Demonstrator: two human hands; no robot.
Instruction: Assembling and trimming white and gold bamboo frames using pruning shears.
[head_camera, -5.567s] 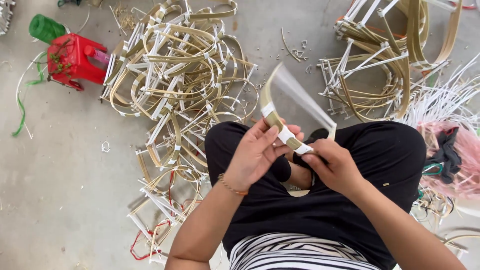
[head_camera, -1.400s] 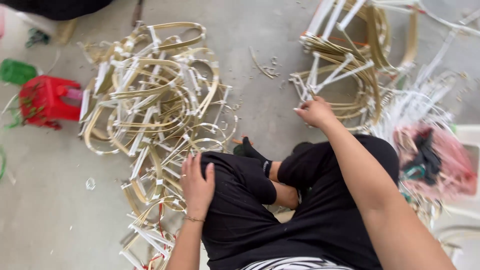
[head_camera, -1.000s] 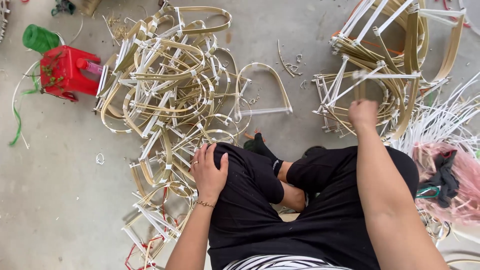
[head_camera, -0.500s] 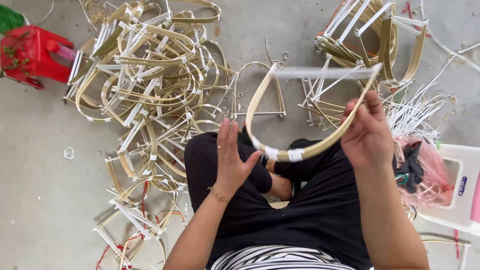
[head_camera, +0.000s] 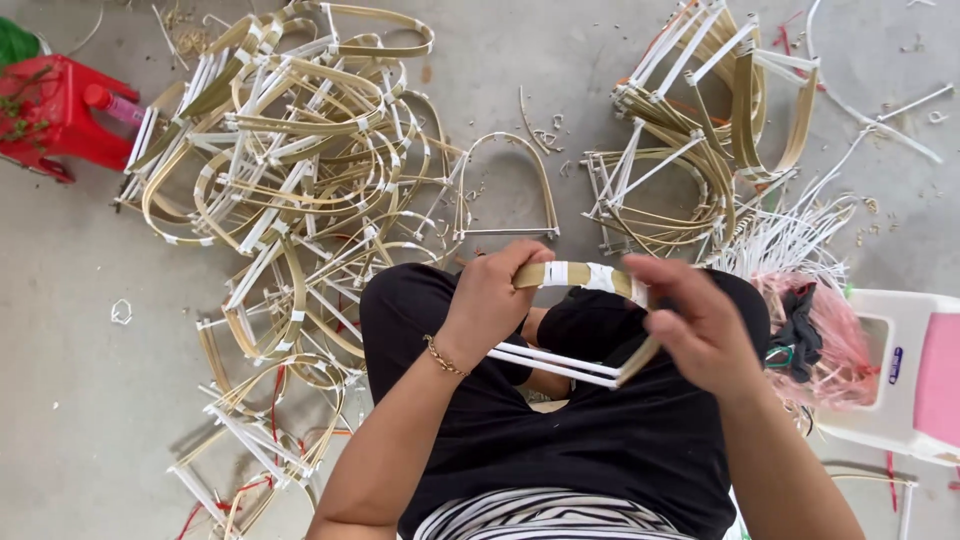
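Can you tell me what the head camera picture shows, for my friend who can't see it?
A seated person's left hand and right hand hold a curved bamboo frame wrapped with white tape over their lap. On the concrete floor, a big pile of finished frames lies to the left, a smaller stack to the right, beside a red stool.

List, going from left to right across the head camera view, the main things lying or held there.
Red plastic stool → big heap of bent bamboo frames with white strips → left hand → taped bamboo frame in both hands → right hand → pink fibre bundle → white and pink plastic stool.
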